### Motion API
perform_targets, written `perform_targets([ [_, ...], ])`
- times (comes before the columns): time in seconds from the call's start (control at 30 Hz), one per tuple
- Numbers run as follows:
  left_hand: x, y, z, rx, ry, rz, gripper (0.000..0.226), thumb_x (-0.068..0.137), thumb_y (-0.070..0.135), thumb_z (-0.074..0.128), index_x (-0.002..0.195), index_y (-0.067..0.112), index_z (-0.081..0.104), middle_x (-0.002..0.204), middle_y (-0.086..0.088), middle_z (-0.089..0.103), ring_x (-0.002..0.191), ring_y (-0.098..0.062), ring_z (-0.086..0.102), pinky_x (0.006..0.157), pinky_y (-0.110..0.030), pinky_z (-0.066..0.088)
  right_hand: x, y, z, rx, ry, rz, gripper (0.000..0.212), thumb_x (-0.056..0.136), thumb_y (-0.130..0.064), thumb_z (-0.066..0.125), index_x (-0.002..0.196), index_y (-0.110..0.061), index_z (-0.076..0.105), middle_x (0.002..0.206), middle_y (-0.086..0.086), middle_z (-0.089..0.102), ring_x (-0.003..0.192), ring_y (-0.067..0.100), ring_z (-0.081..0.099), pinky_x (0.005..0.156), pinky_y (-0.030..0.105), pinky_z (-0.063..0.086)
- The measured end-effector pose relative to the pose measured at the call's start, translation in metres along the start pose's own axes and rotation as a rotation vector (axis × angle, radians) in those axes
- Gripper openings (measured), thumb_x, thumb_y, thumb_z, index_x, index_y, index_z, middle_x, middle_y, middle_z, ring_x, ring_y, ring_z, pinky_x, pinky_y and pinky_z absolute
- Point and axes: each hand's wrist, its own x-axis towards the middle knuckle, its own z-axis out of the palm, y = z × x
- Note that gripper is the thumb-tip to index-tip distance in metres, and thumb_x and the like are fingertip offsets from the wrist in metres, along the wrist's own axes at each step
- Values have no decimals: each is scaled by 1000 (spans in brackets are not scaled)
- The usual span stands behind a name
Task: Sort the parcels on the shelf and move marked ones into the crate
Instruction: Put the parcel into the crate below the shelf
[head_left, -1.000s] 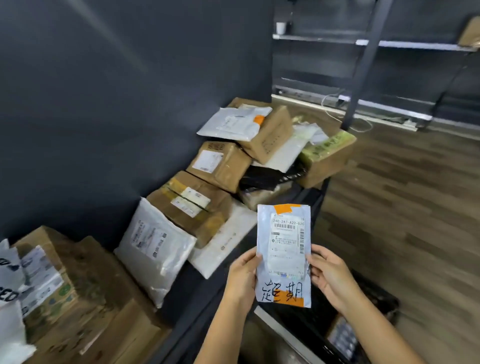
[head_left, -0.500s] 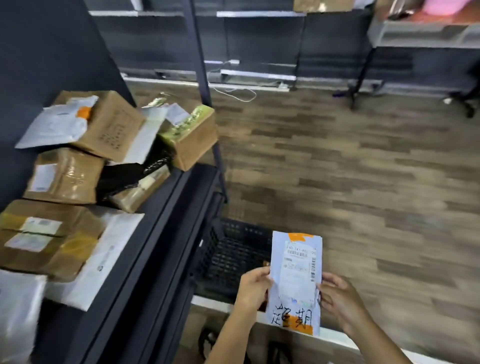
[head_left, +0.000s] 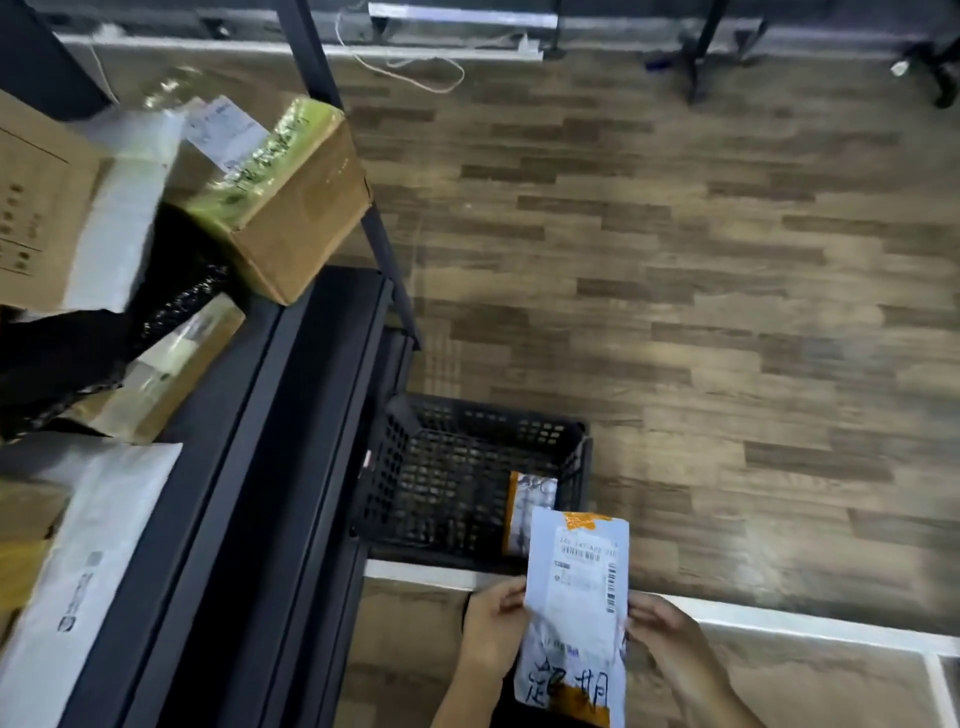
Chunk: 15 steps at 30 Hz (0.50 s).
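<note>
Wood-plank floor (head_left: 727, 260) spreads across the right and far side. At left, a black shelf (head_left: 270, 467) carries parcels: a white mailer (head_left: 88, 561) near, and a green-taped box (head_left: 280, 197) at the far end. Just right of the shelf, a black crate (head_left: 441, 415) sits on the floor with an orange-edged parcel (head_left: 524, 509) inside by its right wall. Nearer than the crate, the left hand (head_left: 493, 631) pinches the left edge of a marked parcel (head_left: 576, 587). It is held upright in the air, outside the crate, with black handwriting low on its face. The right hand (head_left: 667, 636) pinches its right edge.
</note>
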Motion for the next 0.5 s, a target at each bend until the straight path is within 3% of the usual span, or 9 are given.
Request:
perform_targets([
  [0.07, 29, 4, -8, -69, 11, -11, 30, 89, -19, 46, 98, 3, 65, 89, -7, 67, 71, -8, 70, 64, -17, 55, 20, -4, 10, 1, 5, 17, 26, 84, 9, 58, 108, 4, 65, 85, 10, 71, 80, 26, 63, 63, 29, 46],
  [0.13, 54, 8, -15, -39, -13, -2, 29, 87, -21, 46, 105, -4, 62, 98, -14, 65, 73, -11, 66, 54, -13, 51, 48, -7, 23, 40, 30, 29, 24, 87, 7, 55, 104, -5, 66, 78, 3, 72, 77, 25, 62, 62, 31, 43],
  [0.2, 86, 7, -20, 7, -14, 3, 28, 86, -19, 52, 103, 2, 61, 107, -19, 62, 82, -10, 60, 57, -12, 51, 77, -5, 36, 118, 2, 70, 25, 90, 2, 53, 109, -11, 62, 95, 7, 71, 90, 27, 63, 67, 32, 47],
  [0.3, 151, -6, -24, 56, 3, -5, 29, 88, -16, 51, 105, 6, 59, 111, -13, 62, 88, -14, 56, 59, -10, 50, 141, 8, 55, 174, -53, 128, 38, 92, -2, 53, 128, -12, 52, 124, 13, 60, 111, 32, 58, 86, 42, 48],
  [0.43, 253, -48, -20, 196, 28, 25, 30, 91, -8, 49, 117, 3, 61, 116, -12, 63, 105, -22, 58, 73, -18, 50, 234, 35, 76, 147, -60, 156, 43, 92, -3, 52, 133, -15, 47, 130, 11, 55, 108, 27, 59, 81, 36, 50],
  [0.5, 302, -66, -15, 228, 72, 63, 34, 89, -13, 47, 118, -2, 60, 117, -16, 63, 100, -23, 60, 64, -8, 47, 280, 48, 83, 89, -54, 119, 43, 92, -1, 48, 134, -12, 46, 126, 12, 56, 98, 23, 61, 89, 41, 49],
])
